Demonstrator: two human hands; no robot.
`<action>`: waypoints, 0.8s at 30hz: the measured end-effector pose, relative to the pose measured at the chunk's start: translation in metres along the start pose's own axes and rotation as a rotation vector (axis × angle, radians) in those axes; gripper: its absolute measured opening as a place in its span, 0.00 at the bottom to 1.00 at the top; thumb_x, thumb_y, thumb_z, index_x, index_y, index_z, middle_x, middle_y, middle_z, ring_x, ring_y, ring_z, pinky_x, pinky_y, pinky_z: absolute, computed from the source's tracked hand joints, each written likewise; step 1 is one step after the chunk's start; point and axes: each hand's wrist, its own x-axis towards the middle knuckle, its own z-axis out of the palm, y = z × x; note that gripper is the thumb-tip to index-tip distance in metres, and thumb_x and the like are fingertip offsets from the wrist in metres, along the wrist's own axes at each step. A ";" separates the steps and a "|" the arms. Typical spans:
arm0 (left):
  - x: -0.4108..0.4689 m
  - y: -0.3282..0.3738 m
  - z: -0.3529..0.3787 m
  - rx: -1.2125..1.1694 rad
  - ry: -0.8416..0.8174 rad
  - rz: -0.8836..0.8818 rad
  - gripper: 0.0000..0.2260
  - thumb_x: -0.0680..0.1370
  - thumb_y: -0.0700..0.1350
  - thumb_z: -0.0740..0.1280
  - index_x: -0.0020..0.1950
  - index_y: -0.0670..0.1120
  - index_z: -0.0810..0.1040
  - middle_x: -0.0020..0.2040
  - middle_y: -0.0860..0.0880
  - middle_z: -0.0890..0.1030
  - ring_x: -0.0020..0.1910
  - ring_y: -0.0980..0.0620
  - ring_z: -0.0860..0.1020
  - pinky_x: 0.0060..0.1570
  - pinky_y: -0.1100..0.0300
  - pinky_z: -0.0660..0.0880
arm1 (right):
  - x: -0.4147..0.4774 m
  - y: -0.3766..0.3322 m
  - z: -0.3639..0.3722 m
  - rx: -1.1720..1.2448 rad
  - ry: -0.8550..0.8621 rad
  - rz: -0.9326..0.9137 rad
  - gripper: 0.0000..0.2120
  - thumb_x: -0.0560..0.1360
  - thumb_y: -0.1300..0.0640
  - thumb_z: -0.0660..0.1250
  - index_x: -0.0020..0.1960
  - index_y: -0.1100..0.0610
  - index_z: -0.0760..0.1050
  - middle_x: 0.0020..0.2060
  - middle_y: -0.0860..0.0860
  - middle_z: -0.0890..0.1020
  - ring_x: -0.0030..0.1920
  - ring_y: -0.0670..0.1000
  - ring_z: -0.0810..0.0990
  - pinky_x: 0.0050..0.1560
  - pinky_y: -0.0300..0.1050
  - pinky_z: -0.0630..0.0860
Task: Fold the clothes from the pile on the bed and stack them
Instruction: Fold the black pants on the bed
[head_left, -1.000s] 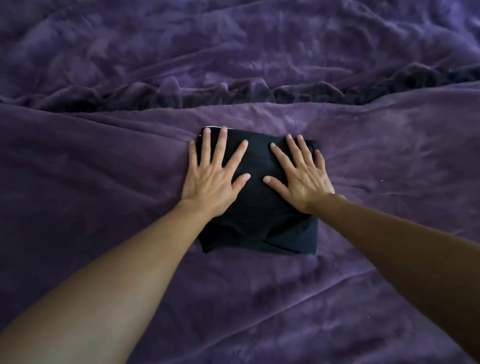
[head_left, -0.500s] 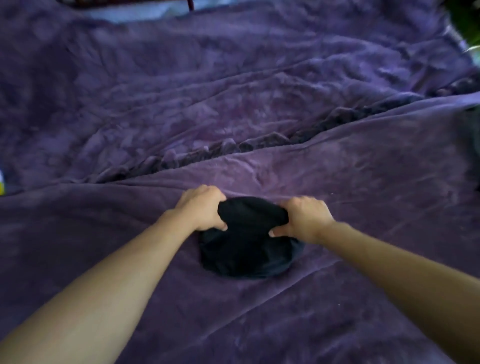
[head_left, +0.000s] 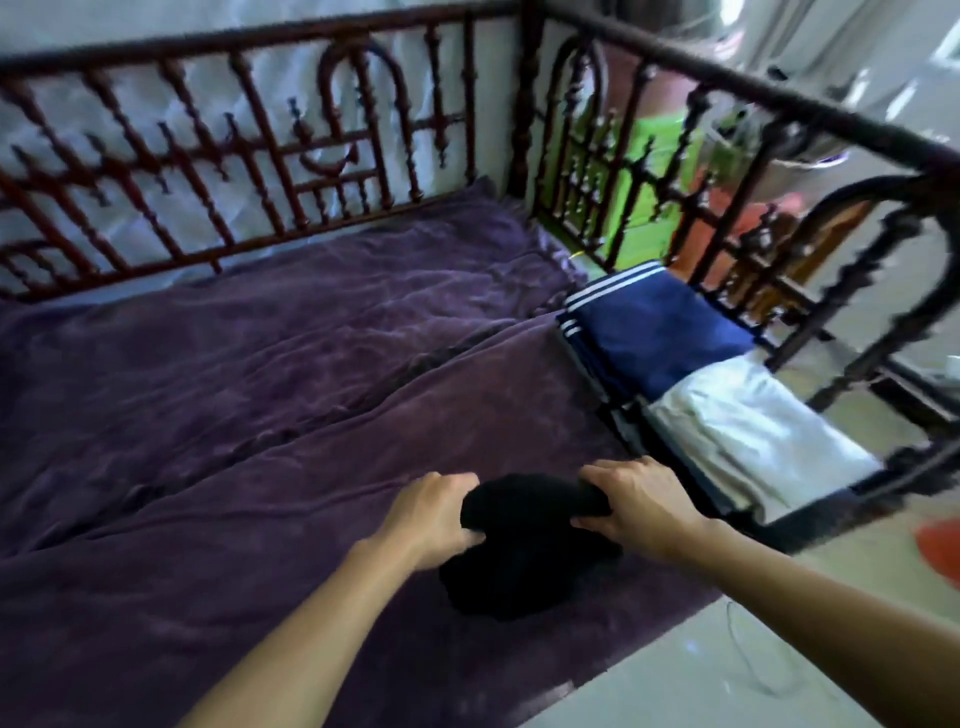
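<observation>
A folded black garment (head_left: 524, 551) hangs between my two hands, just above the purple blanket (head_left: 260, 389) near the bed's front edge. My left hand (head_left: 431, 512) grips its left end with curled fingers. My right hand (head_left: 639, 501) grips its right end the same way. To the right, against the bed rail, lies a stack of folded clothes: a navy garment with white stripes (head_left: 649, 332) behind, a white one (head_left: 753, 436) in front.
A dark carved wooden railing (head_left: 363, 150) runs along the bed's far side and right end. Pale floor (head_left: 727, 675) shows at lower right, with a red object (head_left: 940, 540) at the frame's right edge. The blanket is rumpled with a long fold across it.
My hands went from pressing flat on the garment to gripping its two ends and lifting it. The view swung up and right, so the railing and the stack came into sight.
</observation>
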 end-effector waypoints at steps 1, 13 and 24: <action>0.010 0.027 -0.002 0.000 0.011 0.018 0.11 0.69 0.52 0.70 0.41 0.52 0.68 0.44 0.50 0.80 0.48 0.45 0.78 0.42 0.52 0.73 | -0.013 0.022 -0.015 -0.002 0.020 0.014 0.17 0.71 0.36 0.66 0.51 0.48 0.72 0.49 0.44 0.79 0.52 0.52 0.80 0.47 0.46 0.69; 0.139 0.252 0.003 -0.416 -0.086 0.176 0.13 0.65 0.49 0.78 0.44 0.53 0.77 0.46 0.52 0.83 0.49 0.50 0.80 0.49 0.55 0.77 | -0.071 0.235 -0.156 -0.083 -0.228 0.364 0.20 0.66 0.40 0.74 0.55 0.44 0.76 0.43 0.45 0.78 0.46 0.52 0.77 0.41 0.44 0.70; 0.300 0.277 0.074 -0.628 -0.056 -0.215 0.19 0.68 0.47 0.77 0.55 0.46 0.77 0.52 0.49 0.82 0.53 0.48 0.79 0.53 0.59 0.74 | 0.067 0.365 -0.109 -0.138 -0.270 0.436 0.24 0.70 0.48 0.72 0.65 0.47 0.73 0.60 0.52 0.77 0.61 0.57 0.75 0.56 0.50 0.76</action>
